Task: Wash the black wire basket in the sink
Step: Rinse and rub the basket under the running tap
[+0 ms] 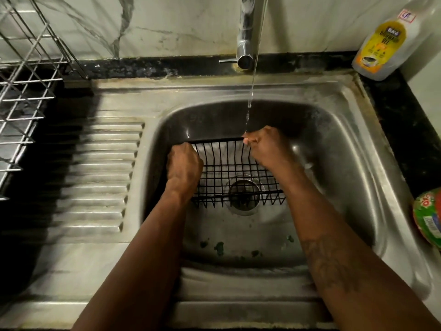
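So that the thin stream from the tap (pixel 247 32) is hitting its far rim, we are gripping the black wire basket (pixel 235 174) over the sink (pixel 334 130) drain, left hand (pixel 183 164) clenched on its left side and right hand (pixel 265 145) pinching the far right corner.

The left hand (pixel 183 163) covers the left side of the black wire basket (pixel 229 168) with its fingertips tucked out of sight, and the right hand (pixel 265 146) and forearm hide the basket's right side. The chrome tap (pixel 245 32), the clear plastic bottle with a yellow label (pixel 384 41) and the silver wire rack (pixel 26 80) run off the top edge, a round green and red packet (pixel 428 216) off the right; the label's small print is too blurred to read
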Motion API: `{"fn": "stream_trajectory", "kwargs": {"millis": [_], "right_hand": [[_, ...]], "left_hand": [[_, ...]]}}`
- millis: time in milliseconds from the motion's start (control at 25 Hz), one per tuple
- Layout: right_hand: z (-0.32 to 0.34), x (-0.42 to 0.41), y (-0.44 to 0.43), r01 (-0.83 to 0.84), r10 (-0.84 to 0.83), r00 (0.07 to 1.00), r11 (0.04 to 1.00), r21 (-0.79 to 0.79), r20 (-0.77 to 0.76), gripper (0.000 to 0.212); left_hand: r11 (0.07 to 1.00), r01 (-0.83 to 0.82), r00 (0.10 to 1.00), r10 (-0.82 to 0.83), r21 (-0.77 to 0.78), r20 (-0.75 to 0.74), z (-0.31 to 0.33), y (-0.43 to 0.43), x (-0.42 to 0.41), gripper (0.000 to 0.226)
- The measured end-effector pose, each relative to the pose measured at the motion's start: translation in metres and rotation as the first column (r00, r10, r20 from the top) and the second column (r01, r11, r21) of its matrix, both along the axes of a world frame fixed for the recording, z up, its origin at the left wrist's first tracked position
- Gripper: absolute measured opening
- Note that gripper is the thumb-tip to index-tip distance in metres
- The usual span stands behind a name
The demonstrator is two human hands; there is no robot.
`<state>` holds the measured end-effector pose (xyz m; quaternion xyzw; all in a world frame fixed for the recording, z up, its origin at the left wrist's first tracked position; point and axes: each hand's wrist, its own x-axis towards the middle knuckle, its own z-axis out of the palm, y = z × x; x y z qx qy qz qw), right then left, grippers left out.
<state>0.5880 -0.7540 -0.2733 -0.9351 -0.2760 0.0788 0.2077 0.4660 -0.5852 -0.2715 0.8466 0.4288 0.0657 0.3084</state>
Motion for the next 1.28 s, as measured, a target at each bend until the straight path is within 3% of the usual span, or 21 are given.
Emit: {"fn": "stream_trajectory", "kwargs": {"millis": [240, 360, 480, 560, 680, 760, 840, 1000, 1120, 1280], "right_hand": [[0.001, -0.033, 0.044, -0.211, 0.214, 0.976, 0.973, 0.092, -0.031, 0.017], [0.002, -0.025, 0.032, -0.141, 0.144, 0.989, 0.988, 0.064, -0.041, 0.019], [0.008, -0.001, -0.019, 0.011, -0.013, 0.999, 0.999, -0.033, -0.049, 0.023], [0.008, 0.005, -0.028, 0.052, -0.055, 0.997, 0.997, -0.056, -0.06, 0.023], [0.002, -0.008, 0.01, -0.072, 0.071, 0.989, 0.997, 0.0, -0.129, 0.016], [0.0, -0.021, 0.039, -0.169, 0.168, 0.981, 0.986, -0.005, -0.094, 0.017], [0.001, -0.025, 0.043, -0.183, 0.184, 0.982, 0.983, 0.017, -0.04, 0.025], [-0.001, 0.005, -0.015, -0.01, 0.01, 0.999, 1.0, 0.009, -0.054, 0.019], [-0.008, 0.026, -0.047, 0.122, -0.122, 0.992, 0.992, 0.022, -0.028, 0.018], [-0.004, 0.013, -0.008, -0.048, 0.048, 0.999, 0.998, -0.042, -0.01, 0.019]], "left_hand": [[0.975, 0.212, 0.976, -0.209, 0.064, -0.061, -0.003, -0.033, 0.01, 0.017], [0.971, 0.196, 0.974, -0.176, 0.134, -0.143, 0.003, -0.025, 0.009, 0.017], [0.987, 0.106, 0.99, -0.093, 0.123, -0.105, 0.003, -0.015, 0.007, 0.013], [0.979, 0.149, 0.98, -0.128, 0.136, -0.15, 0.0, -0.017, 0.008, 0.015], [0.952, 0.275, 0.956, -0.256, 0.135, -0.145, 0.0, -0.03, 0.013, 0.018], [0.938, 0.328, 0.94, -0.314, 0.11, -0.132, 0.002, -0.038, 0.016, 0.019], [0.949, 0.292, 0.951, -0.275, 0.119, -0.14, 0.004, -0.036, 0.014, 0.018], [0.988, 0.085, 0.986, -0.066, 0.127, -0.15, 0.005, -0.017, 0.01, 0.017], [0.987, 0.105, 0.982, -0.083, 0.122, -0.168, 0.006, -0.017, 0.01, 0.016], [0.977, 0.181, 0.977, -0.165, 0.116, -0.132, 0.002, -0.026, 0.011, 0.017]]}}
